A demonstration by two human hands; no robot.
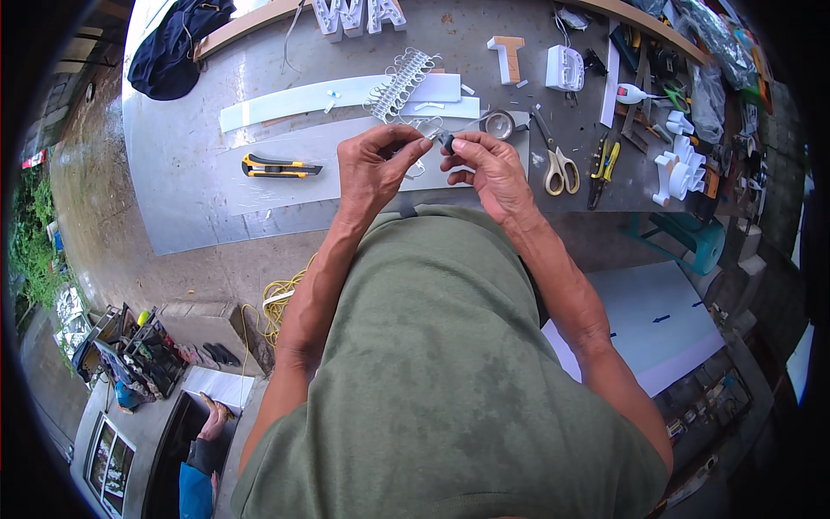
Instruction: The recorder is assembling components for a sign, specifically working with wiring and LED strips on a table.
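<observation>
My left hand [373,169] is closed in a pinch at the table's near side, with thin white wire [417,169] hanging by its fingertips. Exactly what sits between those fingers is too small to tell. Close beside it, my right hand [491,166] pinches a small dark grey piece [446,143], which looks like a bit of tape. Just beyond both hands lies a bundle of white wire with small modules [402,85]. A roll of grey tape [497,125] rests past my right hand. To the left is a yellow-and-black utility knife [281,166].
Scissors [562,173], yellow pliers [603,169] and a black marker-like tool [542,125] lie at right. White foam strips [285,105] and several block letters [506,60] stand farther back. Clutter fills the right end. A green stool [705,246] is below the table.
</observation>
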